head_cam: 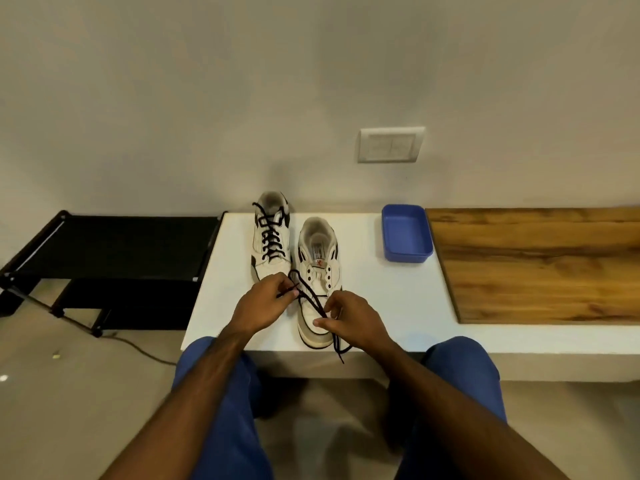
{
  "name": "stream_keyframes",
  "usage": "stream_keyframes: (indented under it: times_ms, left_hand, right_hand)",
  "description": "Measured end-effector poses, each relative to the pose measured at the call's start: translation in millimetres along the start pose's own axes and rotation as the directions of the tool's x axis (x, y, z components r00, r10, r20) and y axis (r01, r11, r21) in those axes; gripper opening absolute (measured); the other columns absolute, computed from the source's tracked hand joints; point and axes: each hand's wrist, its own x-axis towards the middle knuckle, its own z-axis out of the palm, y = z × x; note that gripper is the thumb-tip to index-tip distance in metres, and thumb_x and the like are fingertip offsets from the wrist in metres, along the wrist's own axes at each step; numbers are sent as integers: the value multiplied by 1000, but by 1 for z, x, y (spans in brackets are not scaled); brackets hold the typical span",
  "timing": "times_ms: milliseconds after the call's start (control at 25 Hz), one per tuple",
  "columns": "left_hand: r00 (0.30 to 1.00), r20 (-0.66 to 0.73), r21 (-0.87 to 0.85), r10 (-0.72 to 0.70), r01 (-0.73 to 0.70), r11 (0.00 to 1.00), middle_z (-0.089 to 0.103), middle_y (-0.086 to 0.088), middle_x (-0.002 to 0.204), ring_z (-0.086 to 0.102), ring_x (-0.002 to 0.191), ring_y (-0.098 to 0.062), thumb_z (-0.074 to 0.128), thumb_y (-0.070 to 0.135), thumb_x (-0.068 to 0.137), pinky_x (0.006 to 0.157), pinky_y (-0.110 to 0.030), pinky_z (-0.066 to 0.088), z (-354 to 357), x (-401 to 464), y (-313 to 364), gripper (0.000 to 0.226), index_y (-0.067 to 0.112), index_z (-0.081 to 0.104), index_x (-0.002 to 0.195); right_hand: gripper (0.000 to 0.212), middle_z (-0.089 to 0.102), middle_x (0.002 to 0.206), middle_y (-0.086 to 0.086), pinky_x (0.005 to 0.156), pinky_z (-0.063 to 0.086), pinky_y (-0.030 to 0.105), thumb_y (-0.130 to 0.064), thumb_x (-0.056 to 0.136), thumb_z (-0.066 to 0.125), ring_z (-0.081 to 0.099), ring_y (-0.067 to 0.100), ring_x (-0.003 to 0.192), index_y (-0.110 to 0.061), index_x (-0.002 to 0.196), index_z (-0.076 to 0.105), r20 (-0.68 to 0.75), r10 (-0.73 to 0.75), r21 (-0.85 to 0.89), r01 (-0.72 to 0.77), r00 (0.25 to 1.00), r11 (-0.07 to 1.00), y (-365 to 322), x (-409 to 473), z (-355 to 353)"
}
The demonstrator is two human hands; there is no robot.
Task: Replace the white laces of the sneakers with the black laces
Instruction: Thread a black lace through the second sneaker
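The left hand point(261, 301) is pinching one end of the black lace point(311, 299) in a closed grip, knuckles up, its forearm reaching in from the lower left over a blue-trousered knee. The right hand point(351, 318) is pinching the other run of the same lace between thumb and curled fingers, its forearm coming in from the lower right. The lace is crossing over the toe end of the near sneaker point(317, 285), and its loose tail is hanging past the front edge of the white desk point(398, 306). This sneaker's upper eyelets are sitting bare. Just beside it, to the left and further back, the second sneaker point(270, 237) is standing fully threaded with black lace. A blue tray point(407, 233) is resting near the wall to the right, beside a wooden panel point(540, 265). A black rack point(110, 247) is standing left of the desk.
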Motion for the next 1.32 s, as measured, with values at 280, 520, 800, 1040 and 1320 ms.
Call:
stream_keyframes:
  times_ms: [280,520,800,1040,1320]
  left_hand:
    - [999,-5,9,42,-42,999,58,7,111,60,101,-12,71,36,92,86,-37,51,32,8,-22,23,22,59,107]
    - [999,30,-130,-17,20,991,65,6,85,58,77,-8,73,40,90,68,-30,44,38,16,-18,25,19,58,92]
    - [996,-72,-268,-53,32,963,54,5,66,48,63,-12,75,29,90,65,-32,39,39,17,-15,29,14,55,75]
    - [993,-86,-207,-77,58,977,64,-4,73,61,73,-27,72,29,92,71,-44,50,25,12,-11,26,19,54,76]
    - [922,-388,-435,2,-185,881,76,-5,90,69,80,-5,57,10,101,72,-25,52,-40,-3,14,22,16,48,82]
  right_hand:
    - [13,73,81,1,74,54,33,-22,90,75,68,13,75,-14,86,65,-16,-50,373,52,999,926,7,6,-3]
    - [20,62,76,5,60,53,26,-4,102,49,59,15,64,-19,113,59,-410,427,885,238,806,400,27,10,-74]
    - [21,64,98,-3,69,48,22,-8,98,56,60,5,82,-20,110,69,-421,108,538,152,900,829,6,23,-16]
    - [28,60,107,-6,81,48,36,-35,84,75,56,18,100,-23,109,69,-222,-273,-117,253,936,961,-7,50,40]
    - [33,62,108,-8,86,48,38,-40,85,75,55,16,103,-26,114,71,-206,-268,-155,239,941,959,-5,53,39]
